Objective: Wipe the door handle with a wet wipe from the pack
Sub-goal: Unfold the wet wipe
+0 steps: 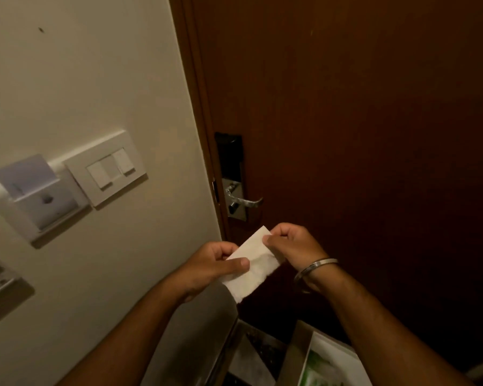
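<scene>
A white wet wipe (253, 263) is stretched flat between both hands, just below the door handle. My left hand (212, 266) pinches its lower left edge and my right hand (293, 246) pinches its upper right corner. The silver lever door handle (243, 200) sits on a metal lock plate on the dark brown door (360, 121), a short way above the wipe and not touched. A white and green pack (326, 363) lies at the bottom edge, below my right forearm.
A cream wall (81, 65) on the left carries a white light switch panel (110, 168) and a key card holder (37, 190) with a card in it. A black lock reader (229, 154) sits above the handle. A dark tray or shelf (251, 355) lies below the hands.
</scene>
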Demonstrator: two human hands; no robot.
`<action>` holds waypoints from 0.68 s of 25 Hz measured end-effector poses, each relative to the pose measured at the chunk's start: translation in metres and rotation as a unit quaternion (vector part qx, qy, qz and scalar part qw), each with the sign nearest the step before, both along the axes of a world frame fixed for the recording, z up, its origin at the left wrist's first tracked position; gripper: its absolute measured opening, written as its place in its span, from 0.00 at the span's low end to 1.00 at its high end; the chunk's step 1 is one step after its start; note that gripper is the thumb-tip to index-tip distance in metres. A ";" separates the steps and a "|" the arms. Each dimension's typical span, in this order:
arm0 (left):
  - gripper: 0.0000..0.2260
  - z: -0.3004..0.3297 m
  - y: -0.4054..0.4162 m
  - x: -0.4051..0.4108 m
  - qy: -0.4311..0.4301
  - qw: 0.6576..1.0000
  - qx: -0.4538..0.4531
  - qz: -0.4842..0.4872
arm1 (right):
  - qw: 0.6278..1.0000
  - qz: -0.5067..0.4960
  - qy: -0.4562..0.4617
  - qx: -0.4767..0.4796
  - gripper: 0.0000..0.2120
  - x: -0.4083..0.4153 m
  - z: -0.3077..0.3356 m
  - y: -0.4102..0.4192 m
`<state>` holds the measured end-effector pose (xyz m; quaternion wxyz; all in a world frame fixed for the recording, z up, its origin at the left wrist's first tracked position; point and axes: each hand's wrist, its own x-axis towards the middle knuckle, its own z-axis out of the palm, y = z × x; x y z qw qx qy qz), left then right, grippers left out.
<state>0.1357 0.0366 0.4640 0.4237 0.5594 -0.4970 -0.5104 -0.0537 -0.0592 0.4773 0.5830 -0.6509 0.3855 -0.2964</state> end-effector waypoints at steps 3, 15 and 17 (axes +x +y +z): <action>0.10 0.004 -0.016 0.026 -0.005 1.000 0.028 -0.002 | 0.999 -0.030 -0.008 0.012 0.07 0.004 0.008 -0.012; 0.06 -0.013 -0.143 0.103 -0.143 0.965 -0.087 0.202 | 0.969 -0.215 0.105 -0.069 0.04 0.109 -0.002 -0.085; 0.08 -0.021 -0.161 0.110 -0.150 0.960 -0.091 0.217 | 0.944 -0.243 0.180 -0.129 0.06 0.117 -0.003 -0.105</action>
